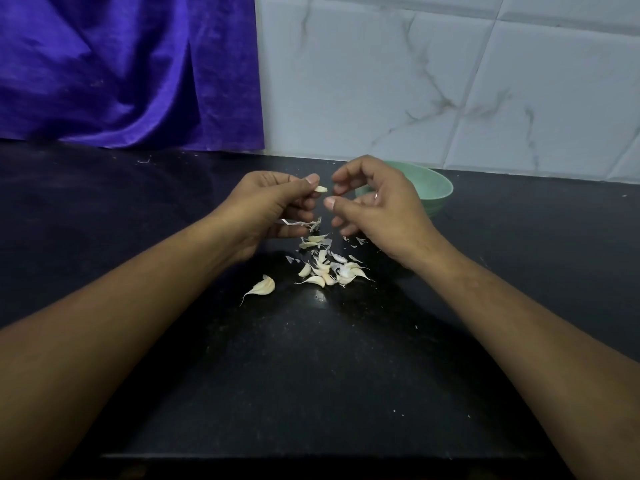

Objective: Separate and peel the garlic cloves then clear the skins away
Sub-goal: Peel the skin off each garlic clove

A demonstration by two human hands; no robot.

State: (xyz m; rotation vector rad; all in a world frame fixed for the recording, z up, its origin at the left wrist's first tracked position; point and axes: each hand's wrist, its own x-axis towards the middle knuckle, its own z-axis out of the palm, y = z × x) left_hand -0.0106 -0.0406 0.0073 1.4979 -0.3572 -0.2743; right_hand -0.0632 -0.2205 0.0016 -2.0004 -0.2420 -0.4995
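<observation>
My left hand [268, 206] pinches a small pale garlic clove [320, 189] between thumb and fingertips, above the black counter. A strip of papery skin [304, 224] hangs below its fingers. My right hand [375, 202] hovers just to the right with fingers curled and thumb near the clove, holding nothing that I can see. Under both hands lies a pile of several garlic cloves and skins [329, 270]. One larger unpeeled clove [264, 286] lies apart at the pile's left.
A green bowl [440, 188] stands behind my right hand, near the tiled wall; its inside is hidden. Purple cloth [121, 71] hangs at the back left. The black counter [311, 375] stretches toward its front edge.
</observation>
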